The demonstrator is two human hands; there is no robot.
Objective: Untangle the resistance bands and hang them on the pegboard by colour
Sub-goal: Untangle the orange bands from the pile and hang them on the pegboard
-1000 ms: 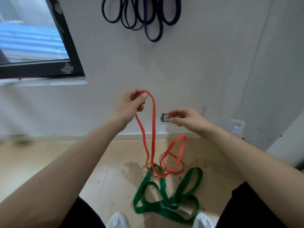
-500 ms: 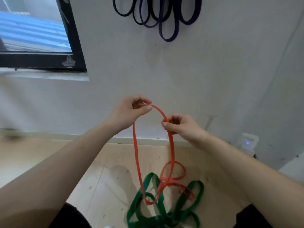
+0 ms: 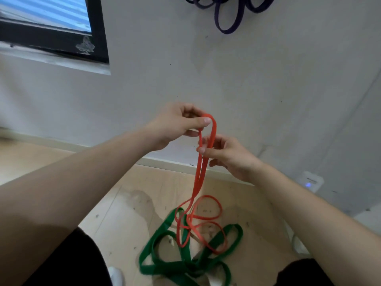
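Note:
My left hand (image 3: 175,125) pinches the top loop of a thin red band (image 3: 199,176) in front of the wall. Just below and to the right, my right hand (image 3: 225,156) pinches the same band's two strands together. The red band hangs down to the floor, where its lower loops lie tangled over wide green bands (image 3: 185,265) heaped between my feet. Dark purple bands (image 3: 227,21) hang on the wall at the top, cut off by the frame edge. No pegboard is visible.
A dark-framed window (image 3: 97,38) sits at the upper left. A white baseboard (image 3: 165,162) runs along the wooden floor. A small white device (image 3: 312,181) with a blue light is on the wall at the right. My white shoe (image 3: 116,275) shows at the bottom.
My right hand has closed in toward the left hand and now pinches both red strands just below it, narrowing the loop. The view has shifted left and down slightly.

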